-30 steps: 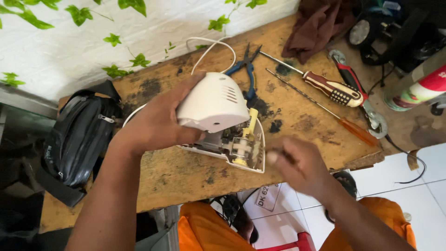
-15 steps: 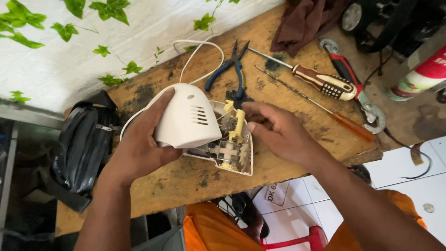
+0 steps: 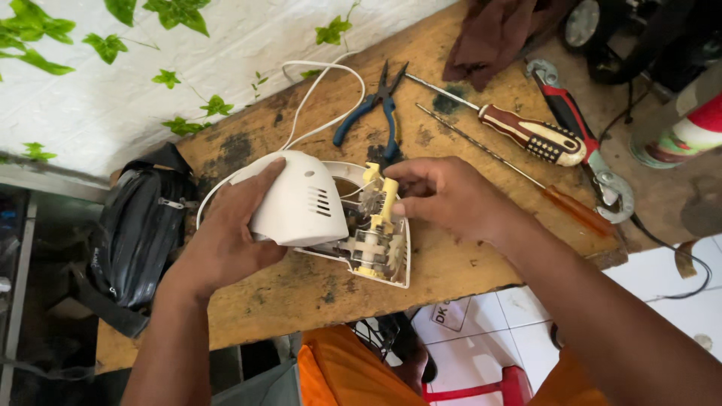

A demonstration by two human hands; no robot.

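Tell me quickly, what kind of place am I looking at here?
Probably a small repair bench, maybe home or roadside. A worn, stained wooden bench carries blue-handled pliers, screwdrivers and a wrench, while the left hand and right hand work on an opened white appliance.

Worn wooden workbench point(image 3: 481, 263); blue-handled pliers point(image 3: 368, 109); two screwdrivers, one striped-grip point(image 3: 530, 135), one orange-handled point(image 3: 575, 210); red-black wrench point(image 3: 583, 139); brown rag point(image 3: 496, 34); black zip bag point(image 3: 139, 225) at left; leaf-patterned white wall point(image 3: 113, 83).
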